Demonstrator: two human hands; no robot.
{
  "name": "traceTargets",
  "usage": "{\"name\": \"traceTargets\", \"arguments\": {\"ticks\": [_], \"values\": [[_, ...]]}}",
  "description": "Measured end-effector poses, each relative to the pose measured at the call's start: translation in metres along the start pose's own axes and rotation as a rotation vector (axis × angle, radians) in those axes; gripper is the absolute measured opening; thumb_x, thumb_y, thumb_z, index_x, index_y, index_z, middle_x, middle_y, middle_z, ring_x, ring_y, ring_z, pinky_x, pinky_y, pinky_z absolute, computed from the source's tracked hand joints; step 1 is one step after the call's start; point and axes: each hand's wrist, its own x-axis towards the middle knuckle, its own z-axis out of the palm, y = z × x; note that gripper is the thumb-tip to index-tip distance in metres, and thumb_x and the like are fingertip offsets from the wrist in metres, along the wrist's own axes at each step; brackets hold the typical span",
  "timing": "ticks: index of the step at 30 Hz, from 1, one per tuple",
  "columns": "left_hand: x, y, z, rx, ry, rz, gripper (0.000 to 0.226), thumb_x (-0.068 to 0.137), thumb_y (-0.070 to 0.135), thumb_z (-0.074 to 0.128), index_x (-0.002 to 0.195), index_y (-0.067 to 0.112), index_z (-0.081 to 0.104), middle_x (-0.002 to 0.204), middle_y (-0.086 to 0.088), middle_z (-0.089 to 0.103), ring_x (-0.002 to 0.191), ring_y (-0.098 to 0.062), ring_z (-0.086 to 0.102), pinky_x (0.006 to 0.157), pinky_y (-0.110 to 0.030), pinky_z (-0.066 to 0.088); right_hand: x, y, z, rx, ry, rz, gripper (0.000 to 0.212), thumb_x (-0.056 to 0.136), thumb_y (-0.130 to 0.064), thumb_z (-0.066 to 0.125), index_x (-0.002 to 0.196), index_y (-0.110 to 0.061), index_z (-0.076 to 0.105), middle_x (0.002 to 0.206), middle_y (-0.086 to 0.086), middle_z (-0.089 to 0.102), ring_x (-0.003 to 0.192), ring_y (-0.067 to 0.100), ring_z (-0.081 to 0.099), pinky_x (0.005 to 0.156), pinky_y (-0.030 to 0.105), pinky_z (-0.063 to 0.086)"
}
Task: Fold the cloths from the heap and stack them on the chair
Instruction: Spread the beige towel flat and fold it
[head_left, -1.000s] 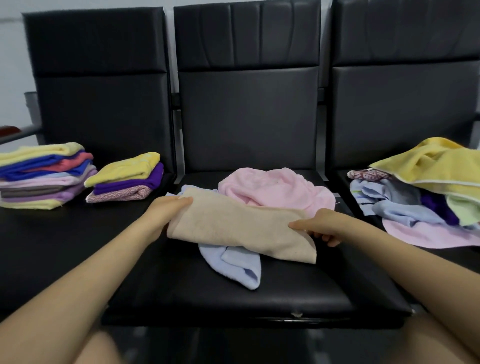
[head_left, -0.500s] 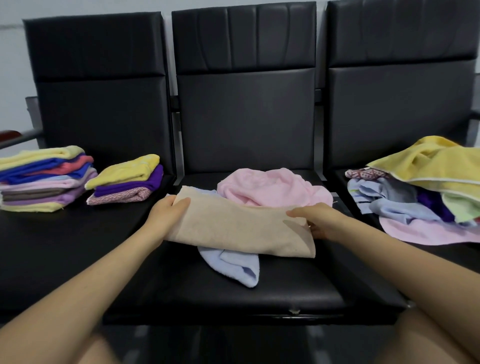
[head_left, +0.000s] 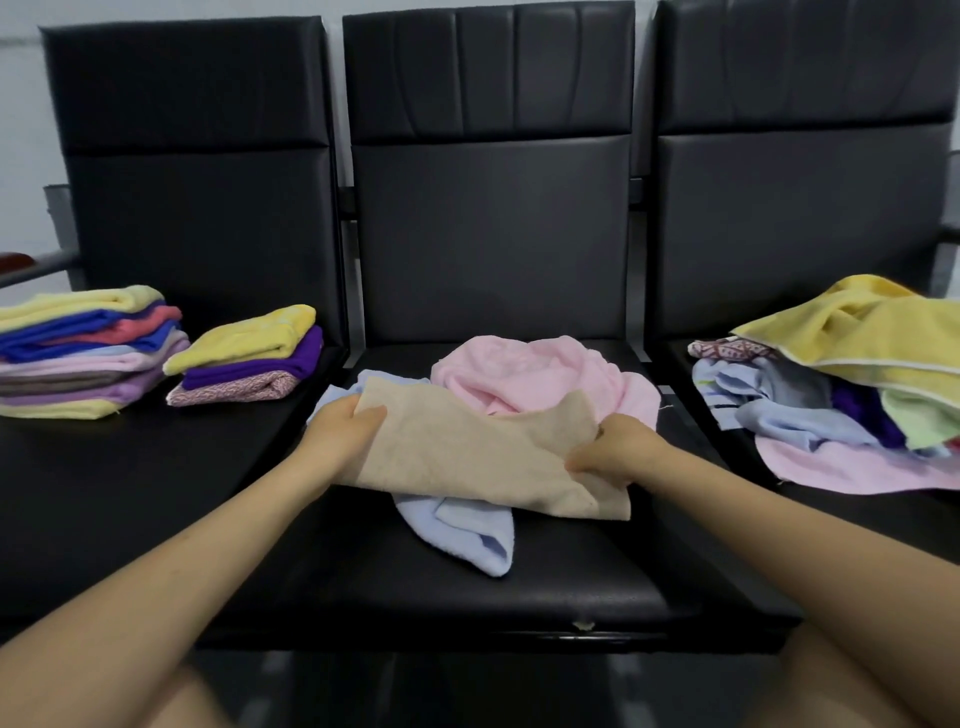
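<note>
A beige cloth (head_left: 467, 452) lies stretched across the middle chair seat (head_left: 415, 582), over a light blue cloth (head_left: 467, 530) and in front of a crumpled pink cloth (head_left: 540, 374). My left hand (head_left: 340, 434) grips the beige cloth's left end. My right hand (head_left: 608, 452) pinches its right end, where a flap stands lifted. On the right chair an unfolded heap (head_left: 831, 384) is topped by a yellow towel. The left chair (head_left: 104, 467) bears two folded stacks: a tall one (head_left: 83, 353) and a small one (head_left: 244, 358).
Three black padded chairs stand side by side with high backrests (head_left: 488, 208). An armrest (head_left: 21, 265) sticks out at the far left. My knees show at the bottom edge.
My right hand has lifted the beige cloth's right end up and inward, raising a flap. My left hand's grip on the left end has tightened.
</note>
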Motion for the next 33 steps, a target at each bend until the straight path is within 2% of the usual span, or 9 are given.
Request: {"name": "traceTargets", "arguments": {"ticks": [3, 5, 9, 13, 17, 22, 27, 30, 33], "values": [[0.000, 0.003, -0.005, -0.044, 0.076, 0.049, 0.014, 0.096, 0.022, 0.050, 0.090, 0.017, 0.062, 0.100, -0.007, 0.063, 0.087, -0.020, 0.059, 0.063, -0.027, 0.040, 0.008, 0.009, -0.003, 0.326, 0.074, -0.036, 0.023, 0.081, -0.016, 0.068, 0.073, -0.011, 0.046, 0.072, 0.004, 0.048, 0.064, 0.014, 0.045, 0.053, 0.026, 0.035], [-0.004, 0.003, -0.006, -0.046, 0.086, 0.068, 0.016, 0.096, 0.020, 0.050, 0.096, 0.012, 0.064, 0.100, -0.008, 0.065, 0.091, -0.023, 0.058, 0.068, -0.030, 0.040, 0.007, 0.012, -0.002, 0.421, 0.044, -0.011, 0.022, 0.081, -0.018, 0.072, 0.078, -0.007, 0.053, 0.079, 0.005, 0.053, 0.069, 0.016, 0.051, 0.056, 0.025, 0.040], [-0.014, 0.005, -0.004, -0.041, 0.065, 0.079, 0.022, 0.096, 0.023, 0.048, 0.101, 0.009, 0.065, 0.103, -0.010, 0.066, 0.096, -0.027, 0.061, 0.069, -0.030, 0.043, -0.004, 0.006, 0.007, 0.175, 0.014, 0.029, 0.058, 0.077, -0.041, 0.077, 0.115, -0.007, 0.050, 0.101, 0.004, 0.052, 0.093, 0.021, 0.053, 0.075, 0.028, 0.043], [-0.021, 0.007, -0.005, -0.046, 0.056, 0.109, 0.019, 0.097, 0.021, 0.048, 0.085, 0.028, 0.060, 0.093, 0.001, 0.063, 0.083, -0.013, 0.057, 0.065, -0.025, 0.042, -0.007, 0.004, 0.011, 0.191, -0.028, -0.035, 0.045, 0.078, -0.035, 0.077, 0.111, -0.009, 0.060, 0.096, 0.001, 0.058, 0.091, 0.018, 0.056, 0.079, 0.026, 0.044], [-0.026, 0.009, -0.008, -0.050, 0.044, 0.109, 0.014, 0.098, 0.021, 0.048, 0.095, 0.023, 0.062, 0.099, -0.003, 0.064, 0.088, -0.018, 0.058, 0.065, -0.024, 0.042, -0.008, 0.001, 0.012, 0.213, 0.016, -0.115, 0.023, 0.082, -0.025, 0.070, 0.098, -0.010, 0.061, 0.087, 0.000, 0.059, 0.085, 0.017, 0.056, 0.073, 0.028, 0.045], [-0.037, 0.013, -0.012, -0.089, 0.065, 0.141, 0.016, 0.097, 0.020, 0.048, 0.102, 0.017, 0.064, 0.100, -0.003, 0.066, 0.092, -0.019, 0.059, 0.068, -0.025, 0.043, -0.011, 0.004, -0.001, 0.430, 0.005, -0.089, 0.040, 0.079, -0.023, 0.076, 0.110, -0.006, 0.058, 0.104, 0.008, 0.063, 0.098, 0.023, 0.060, 0.081, 0.033, 0.049], [-0.059, 0.021, -0.012, -0.145, 0.131, 0.265, 0.014, 0.099, 0.018, 0.048, 0.105, 0.022, 0.059, 0.096, 0.010, 0.061, 0.085, -0.002, 0.054, 0.069, -0.020, 0.042, -0.025, 0.011, -0.027, 0.594, 0.243, -0.240, 0.035, 0.083, -0.011, 0.070, 0.115, -0.011, 0.056, 0.109, 0.005, 0.060, 0.091, 0.014, 0.059, 0.068, 0.026, 0.045], [-0.064, 0.012, -0.004, -0.128, 0.091, 0.168, 0.011, 0.097, 0.023, 0.049, 0.095, 0.023, 0.060, 0.098, -0.001, 0.064, 0.090, -0.017, 0.059, 0.075, -0.031, 0.045, -0.027, 0.024, -0.032, 0.660, 0.221, -0.229, 0.043, 0.085, -0.007, 0.067, 0.125, -0.016, 0.054, 0.110, 0.002, 0.058, 0.086, 0.009, 0.056, 0.067, 0.023, 0.044], [-0.064, -0.010, 0.010, 0.036, -0.015, 0.000, 0.023, 0.097, 0.028, 0.045, 0.098, 0.014, 0.062, 0.107, -0.012, 0.066, 0.099, -0.028, 0.058, 0.079, -0.033, 0.040, -0.024, 0.044, -0.021, 0.564, 0.195, -0.071, 0.059, 0.082, -0.008, 0.072, 0.136, -0.009, 0.050, 0.124, 0.011, 0.056, 0.104, 0.023, 0.057, 0.084, 0.027, 0.044]]}}
